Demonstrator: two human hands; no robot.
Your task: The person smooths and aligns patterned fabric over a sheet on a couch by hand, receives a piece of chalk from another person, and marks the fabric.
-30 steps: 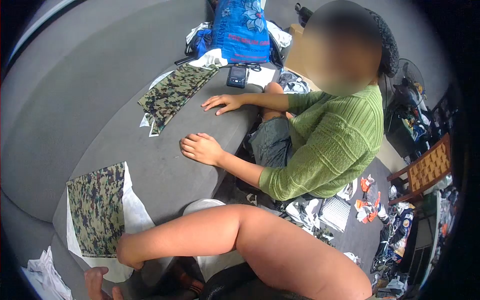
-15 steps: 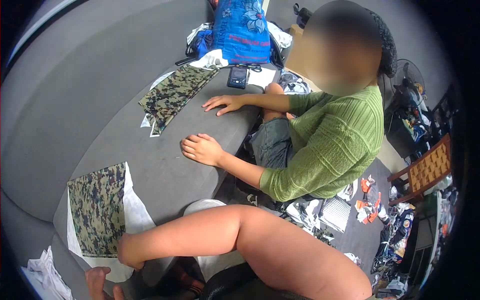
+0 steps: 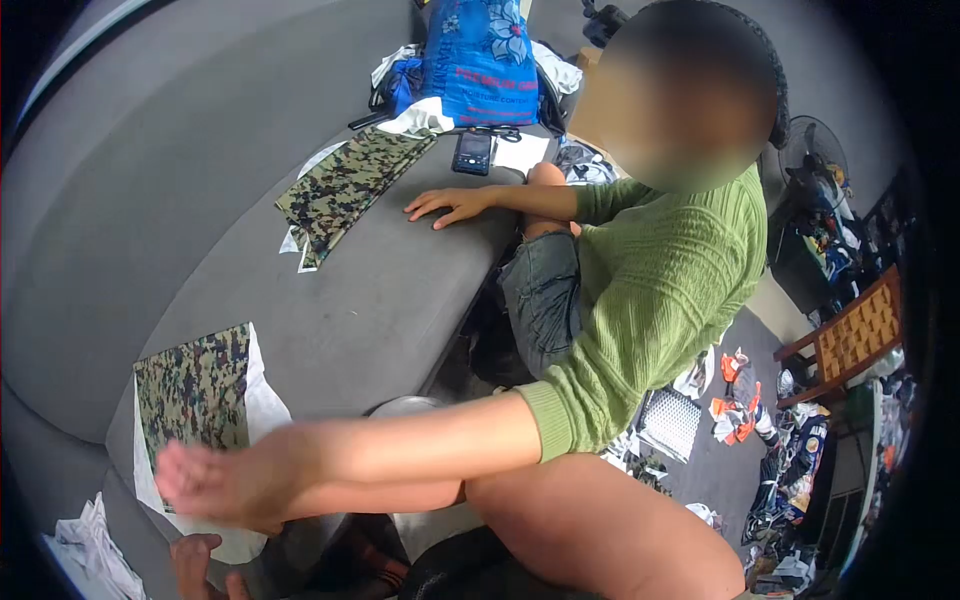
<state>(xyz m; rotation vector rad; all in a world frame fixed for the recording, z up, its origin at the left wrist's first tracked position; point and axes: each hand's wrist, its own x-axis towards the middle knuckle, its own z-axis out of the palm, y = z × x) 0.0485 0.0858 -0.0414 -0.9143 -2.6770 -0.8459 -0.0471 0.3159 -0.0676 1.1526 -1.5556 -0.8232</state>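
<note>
My left hand (image 3: 200,572) is at the bottom left edge, its fingers apart and holding nothing I can see, just below a camouflage cloth piece (image 3: 195,385) that lies over white backing (image 3: 262,385). My right arm (image 3: 590,515) reaches from the lower right towards the same cloth. The right hand itself is almost wholly hidden behind a co-worker's forearm, so its fingers do not show. The co-worker's near hand (image 3: 225,480), blurred by motion, is over the lower part of the camouflage cloth. Their other hand (image 3: 450,207) rests flat on the grey sofa seat (image 3: 345,350).
A second camouflage piece (image 3: 355,190) lies further back on the seat. Beyond it are a phone (image 3: 472,153), scissors (image 3: 500,132) and a blue sack (image 3: 480,70). White cloth (image 3: 95,550) is at lower left. Scraps (image 3: 740,400), a wooden chair (image 3: 860,325) and a fan (image 3: 812,150) stand at right.
The co-worker's near hand has left the seat and swung down to the left, over the near camouflage cloth, crossing my right forearm. My left hand looks unmoved.
</note>
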